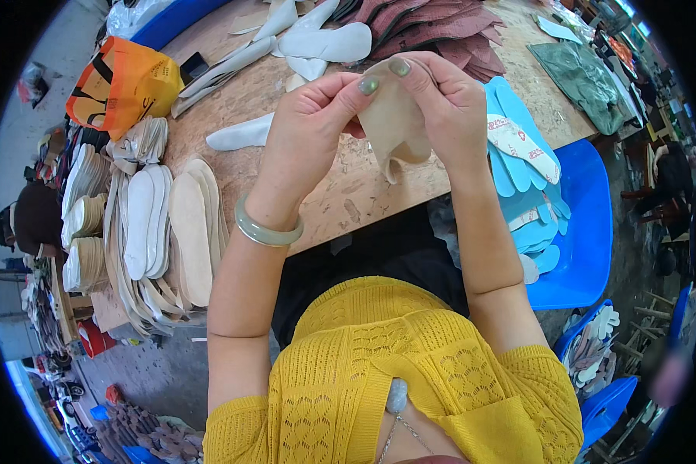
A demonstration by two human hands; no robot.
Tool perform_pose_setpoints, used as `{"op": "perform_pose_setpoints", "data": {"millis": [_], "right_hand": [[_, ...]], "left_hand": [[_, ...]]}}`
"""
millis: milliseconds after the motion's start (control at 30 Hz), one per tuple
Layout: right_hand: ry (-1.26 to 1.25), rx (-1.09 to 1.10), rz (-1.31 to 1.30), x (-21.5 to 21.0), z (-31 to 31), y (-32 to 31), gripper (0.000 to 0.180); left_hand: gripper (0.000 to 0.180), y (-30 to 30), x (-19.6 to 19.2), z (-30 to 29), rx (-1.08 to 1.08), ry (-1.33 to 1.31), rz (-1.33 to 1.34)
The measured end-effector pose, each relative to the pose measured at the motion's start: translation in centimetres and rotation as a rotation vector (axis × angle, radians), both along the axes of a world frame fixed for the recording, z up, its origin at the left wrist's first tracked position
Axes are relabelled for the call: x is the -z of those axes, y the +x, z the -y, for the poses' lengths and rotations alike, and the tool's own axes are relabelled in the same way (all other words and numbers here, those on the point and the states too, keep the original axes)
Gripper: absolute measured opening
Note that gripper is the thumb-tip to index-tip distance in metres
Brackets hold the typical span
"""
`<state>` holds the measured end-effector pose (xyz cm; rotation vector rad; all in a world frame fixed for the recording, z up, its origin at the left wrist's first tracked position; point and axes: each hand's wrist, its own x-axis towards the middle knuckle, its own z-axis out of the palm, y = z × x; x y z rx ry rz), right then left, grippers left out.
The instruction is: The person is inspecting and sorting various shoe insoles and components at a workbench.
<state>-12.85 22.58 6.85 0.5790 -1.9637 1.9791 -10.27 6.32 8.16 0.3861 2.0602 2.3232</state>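
Observation:
Up over the table, both of my hands pinch the top part of a beige insole [398, 120], which hangs down between them with its lower end curled. My left hand [317, 116] grips its left edge, thumb on the face. My right hand [448, 100] holds the upper right edge the same way; the fingers behind the insole are partly hidden. A white insole [241, 133] lies on the table beside my left wrist. Beyond my hands is a heap of white insoles [325, 42], next to a pile of dark red sheet pieces [441, 31].
Stacks of beige insoles [193, 224] and white insoles [145, 220] line the table's left edge, with an orange bag [124, 85] behind. Light blue insoles [518, 155] spill over a blue plastic bin [588, 240] at right. A green bag [584, 81] lies far right on the wooden table [348, 201].

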Motion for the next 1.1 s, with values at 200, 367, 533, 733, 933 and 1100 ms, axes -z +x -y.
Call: {"op": "perform_pose_setpoints", "data": {"millis": [200, 367, 533, 733, 933, 1100], "right_hand": [[0.077, 0.224, -0.293, 0.4, 0.5, -0.4, 0.016], [0.027, 0.381, -0.468, 0.5, 1.5, -0.7, 0.013], [-0.034, 0.392, -0.46, 1.2, 1.9, -1.2, 0.012], [-0.038, 0.395, -0.389, 1.4, 1.8, -1.4, 0.012], [0.007, 0.453, -0.611, 1.2, 2.6, -1.6, 0.009], [0.037, 0.481, -0.508, 0.4, 2.1, -2.2, 0.01]], "left_hand": [[0.026, -0.2, 0.1, -1.0, -0.176, -0.038, -0.045], [0.028, -0.9, 0.9, -1.9, -0.323, -0.058, -0.25], [0.029, -1.1, 1.1, -2.3, -0.296, 0.072, -0.143], [0.024, -1.5, 0.7, -2.4, -0.19, 0.233, -0.01], [0.025, -3.8, 2.1, -2.0, -0.313, 0.043, -0.26], [0.029, -2.8, 1.3, -1.6, -0.156, 0.122, -0.049]]}}
